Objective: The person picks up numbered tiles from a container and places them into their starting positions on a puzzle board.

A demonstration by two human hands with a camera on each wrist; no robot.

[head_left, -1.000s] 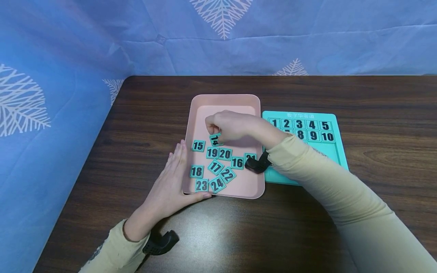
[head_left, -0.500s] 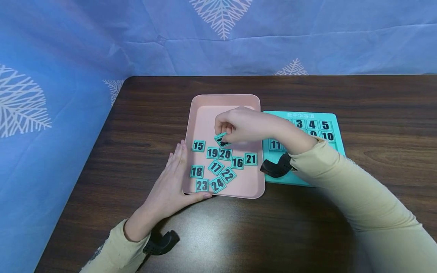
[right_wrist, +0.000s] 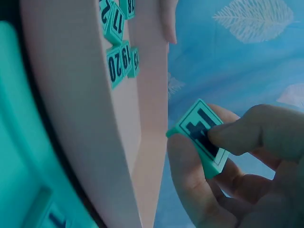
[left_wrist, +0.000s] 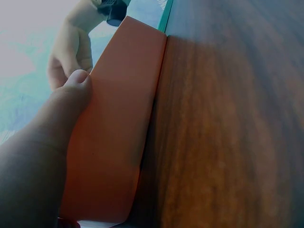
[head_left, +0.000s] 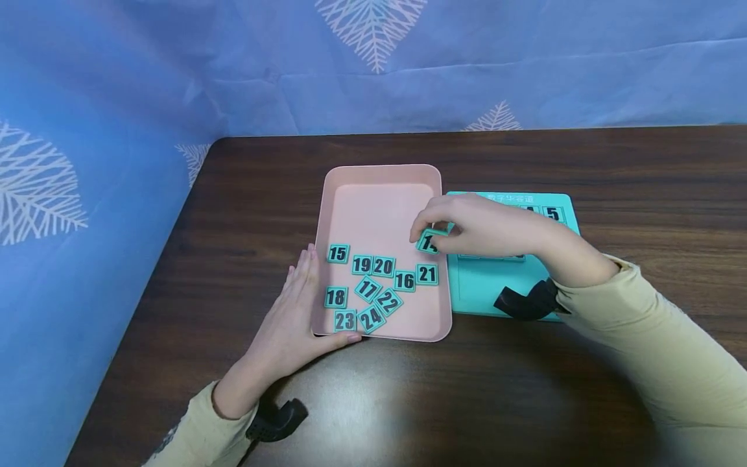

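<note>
My right hand (head_left: 461,227) pinches a teal number tile (head_left: 428,242) marked 14 just above the right rim of the pink tray (head_left: 379,188). In the right wrist view the tile (right_wrist: 202,135) sits between thumb and fingers. Several teal tiles numbered 15 to 24 lie loose in the tray's near half, among them 21 (head_left: 427,274). My left hand (head_left: 292,318) lies flat with straight fingers against the tray's left and front edge; its thumb (left_wrist: 76,88) rests on the tray wall (left_wrist: 118,123). The teal puzzle board (head_left: 496,285) lies right of the tray, partly hidden by my right arm.
Everything sits on a dark wooden table (head_left: 525,402). A blue leaf-print cloth (head_left: 87,130) covers the back and left side. Tile 5 (head_left: 552,213) shows in the board's top row. Black wrist mounts show at each wrist (head_left: 525,303).
My right hand has lifted tile 14 out of the tray's middle and carried it rightward to the tray's right rim, toward the board. The left hand has stayed put.
</note>
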